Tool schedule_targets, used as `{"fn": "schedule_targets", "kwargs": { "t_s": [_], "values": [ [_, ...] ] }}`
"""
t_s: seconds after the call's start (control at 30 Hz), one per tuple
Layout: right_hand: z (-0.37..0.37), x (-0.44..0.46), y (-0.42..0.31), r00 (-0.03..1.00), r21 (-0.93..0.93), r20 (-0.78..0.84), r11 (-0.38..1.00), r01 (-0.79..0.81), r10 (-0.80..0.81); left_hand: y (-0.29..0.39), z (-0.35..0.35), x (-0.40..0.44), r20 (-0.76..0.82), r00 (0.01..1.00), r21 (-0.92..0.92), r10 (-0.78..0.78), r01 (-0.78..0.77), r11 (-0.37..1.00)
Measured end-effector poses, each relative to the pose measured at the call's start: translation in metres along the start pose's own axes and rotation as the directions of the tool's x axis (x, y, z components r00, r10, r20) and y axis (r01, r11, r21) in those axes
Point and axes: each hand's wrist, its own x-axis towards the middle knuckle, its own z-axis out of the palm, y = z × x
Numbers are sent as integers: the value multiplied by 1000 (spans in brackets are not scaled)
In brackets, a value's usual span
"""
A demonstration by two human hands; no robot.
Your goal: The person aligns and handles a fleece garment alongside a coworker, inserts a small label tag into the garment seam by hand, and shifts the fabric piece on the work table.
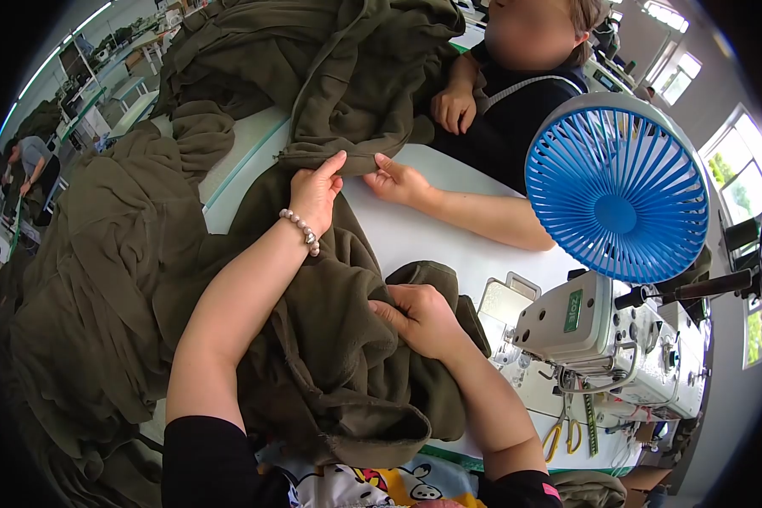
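My left hand, with a beaded bracelet at the wrist, pinches the hem edge of an olive-green garment at the centre of the head view. Just right of it, another person's hand holds the same edge between thumb and fingers. Lower down, my right hand is closed on folds of an olive-green garment bunched in front of me. Some of its fingertips are hidden in the cloth. Whether both parts belong to one garment, I cannot tell.
A sewing machine stands at right, with a blue fan above it. Yellow-handled scissors lie near the machine. A heap of olive cloth fills the left. A co-worker in black sits across the white table.
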Motion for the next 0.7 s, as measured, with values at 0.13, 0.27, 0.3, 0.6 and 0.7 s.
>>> {"fn": "schedule_targets", "kwargs": {
  "t_s": [0.13,0.27,0.3,0.6,0.7],
  "values": [
    [0,0,0,1000,-9,0,1000,0,0,1,1,-2,-9,1000,32,14,-14,999],
    [-1,0,-2,1000,-19,1,1000,-2,2,1,-2,1,1,1000,47,3,-3,999],
    [-2,0,-3,1000,-27,1,1000,1,-1,0,-3,2,8,1000,52,-4,4,999],
    [0,1,1,999,-15,-15,999,33,-33,-1,-6,4,26,1000,66,16,-17,998],
    [0,1,2,999,-7,-16,1000,31,-31,-1,-6,4,34,999,79,26,-28,997]
  ]
}}
